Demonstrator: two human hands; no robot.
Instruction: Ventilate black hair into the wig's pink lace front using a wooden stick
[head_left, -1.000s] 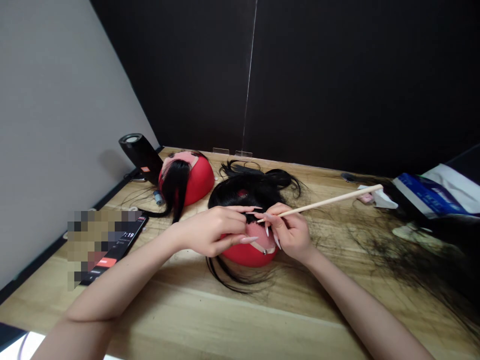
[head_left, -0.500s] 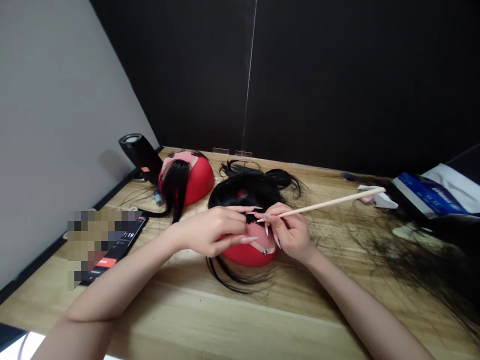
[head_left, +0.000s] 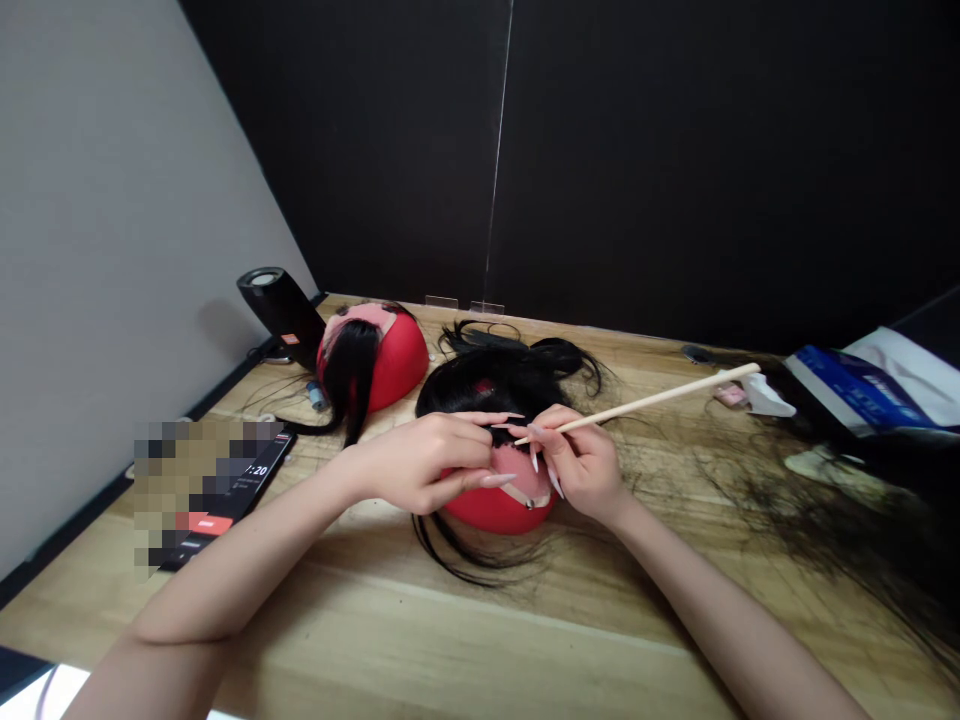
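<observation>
Wig (head_left: 461, 387) lies over a red form (head_left: 487, 512) on the table (head_left: 420, 630), partly blocked by the left hand (head_left: 420, 465), its grip unclear, and the right (head_left: 589, 465), pinching a stick (head_left: 652, 403), with phone (head_left: 238, 492), second form (head_left: 406, 362), speaker (head_left: 283, 318) and black wall (head_left: 660, 180) beyond.

Wood-grain table (head_left: 420, 620) before me: nearer red dome (head_left: 495, 512), second red dome (head_left: 409, 360) farther back; speaker (head_left: 283, 318), phone (head_left: 240, 495) to my left; loose hair (head_left: 720, 490), right.
</observation>
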